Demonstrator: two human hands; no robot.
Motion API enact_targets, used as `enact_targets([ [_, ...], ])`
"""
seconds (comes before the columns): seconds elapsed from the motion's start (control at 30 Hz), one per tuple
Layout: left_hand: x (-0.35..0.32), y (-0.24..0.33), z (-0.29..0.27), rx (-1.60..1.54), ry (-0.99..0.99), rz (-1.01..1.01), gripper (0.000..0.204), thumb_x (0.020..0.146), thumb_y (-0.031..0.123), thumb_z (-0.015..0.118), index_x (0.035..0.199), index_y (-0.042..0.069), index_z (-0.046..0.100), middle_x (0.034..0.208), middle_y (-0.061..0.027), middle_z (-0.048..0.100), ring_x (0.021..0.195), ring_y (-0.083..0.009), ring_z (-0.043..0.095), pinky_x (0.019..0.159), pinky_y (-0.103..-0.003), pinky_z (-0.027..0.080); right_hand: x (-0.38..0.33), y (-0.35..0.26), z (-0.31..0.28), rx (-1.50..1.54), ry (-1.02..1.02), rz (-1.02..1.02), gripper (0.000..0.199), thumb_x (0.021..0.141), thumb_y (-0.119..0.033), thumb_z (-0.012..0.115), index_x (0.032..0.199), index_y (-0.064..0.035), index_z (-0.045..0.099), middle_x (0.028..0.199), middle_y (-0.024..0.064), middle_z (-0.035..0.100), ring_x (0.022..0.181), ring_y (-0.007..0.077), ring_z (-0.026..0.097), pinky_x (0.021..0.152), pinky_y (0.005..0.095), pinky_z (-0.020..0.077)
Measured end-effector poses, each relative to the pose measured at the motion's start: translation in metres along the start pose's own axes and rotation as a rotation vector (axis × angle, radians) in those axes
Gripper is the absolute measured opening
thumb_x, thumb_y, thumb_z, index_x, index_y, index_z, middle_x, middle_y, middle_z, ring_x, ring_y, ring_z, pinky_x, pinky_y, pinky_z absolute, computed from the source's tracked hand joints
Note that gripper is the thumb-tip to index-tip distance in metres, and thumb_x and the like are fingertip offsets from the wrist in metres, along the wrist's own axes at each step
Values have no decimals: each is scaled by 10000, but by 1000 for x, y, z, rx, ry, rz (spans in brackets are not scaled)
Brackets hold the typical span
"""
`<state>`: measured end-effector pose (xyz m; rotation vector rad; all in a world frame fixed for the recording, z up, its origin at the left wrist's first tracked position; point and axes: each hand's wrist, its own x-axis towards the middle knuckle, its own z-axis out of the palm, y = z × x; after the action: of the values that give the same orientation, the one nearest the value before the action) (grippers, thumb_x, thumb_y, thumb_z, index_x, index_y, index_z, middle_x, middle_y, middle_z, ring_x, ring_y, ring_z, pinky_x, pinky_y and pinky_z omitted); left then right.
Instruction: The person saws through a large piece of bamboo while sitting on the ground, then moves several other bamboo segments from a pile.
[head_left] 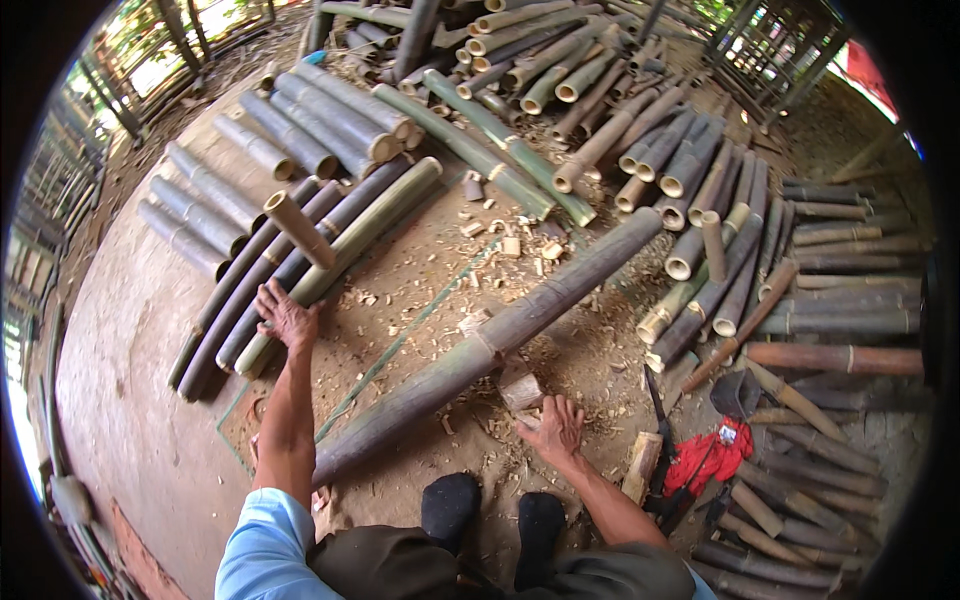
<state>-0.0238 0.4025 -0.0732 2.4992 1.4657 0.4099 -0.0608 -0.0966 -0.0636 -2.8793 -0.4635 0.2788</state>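
Observation:
My left hand (286, 316) rests with spread fingers on a green bamboo pole (365, 232) and the dark bamboo pole (330, 232) beside it. These lie in a row with more dark poles to their left. A short bamboo piece (298, 230) sits tilted on top, just beyond my fingers. Across the middle, a thick grey-green bamboo pole (430, 388) slants from near my left forearm up to the far right. Under it is a wooden block (520, 387). Close to this block hovers my right hand (555, 432), fingers apart and slightly bent, with nothing visible in them.
Cut bamboo lengths (205, 195) lie in groups at the far left. A large bamboo pile (540, 60) stands at the back, with further stacks (850, 250) along the right. A red cloth (705, 458) lies right of my feet. Wood chips (510, 247) litter the ground.

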Motion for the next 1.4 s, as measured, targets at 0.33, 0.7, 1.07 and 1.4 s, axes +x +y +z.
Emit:
enact_targets([
  [0.33, -60, -4, -29, -511, -371, 555, 1034, 681, 396, 909, 1493, 88, 347, 1444, -216, 459, 1331, -415, 445, 1082, -538, 368, 0, 1, 1, -14, 20, -22, 627, 749, -534, 761, 1080, -36, 569, 1069, 160, 559, 1066, 336, 517, 886, 509, 367],
  [0.7, -165, 26, -105, -129, -829, 615, 674, 549, 318, 827, 1122, 39, 608, 1023, -191, 698, 976, -378, 677, 836, -464, 520, 8, -14, 6, 17, 7, -22, 634, 748, -536, 770, 1062, -18, 581, 1069, 175, 579, 1060, 345, 543, 889, 515, 403],
  [1.07, -165, 33, -161, 71, -629, 644, 621, 553, 212, 803, 1111, 54, 582, 1032, -154, 673, 1039, -343, 652, 935, -459, 483, 41, -87, 3, 126, 12, -102, 664, 766, -523, 739, 1117, 31, 635, 1043, 237, 647, 992, 374, 602, 885, 510, 406],
  [1.4, -169, 43, -118, 24, -627, 683, 689, 544, 239, 875, 1130, 77, 550, 1031, -154, 665, 1045, -344, 635, 936, -460, 473, -14, -70, -12, 619, -113, -51, 711, 933, -524, 613, 1366, 35, 534, 1485, 249, 437, 1350, 382, 446, 1127, 553, 319],
])
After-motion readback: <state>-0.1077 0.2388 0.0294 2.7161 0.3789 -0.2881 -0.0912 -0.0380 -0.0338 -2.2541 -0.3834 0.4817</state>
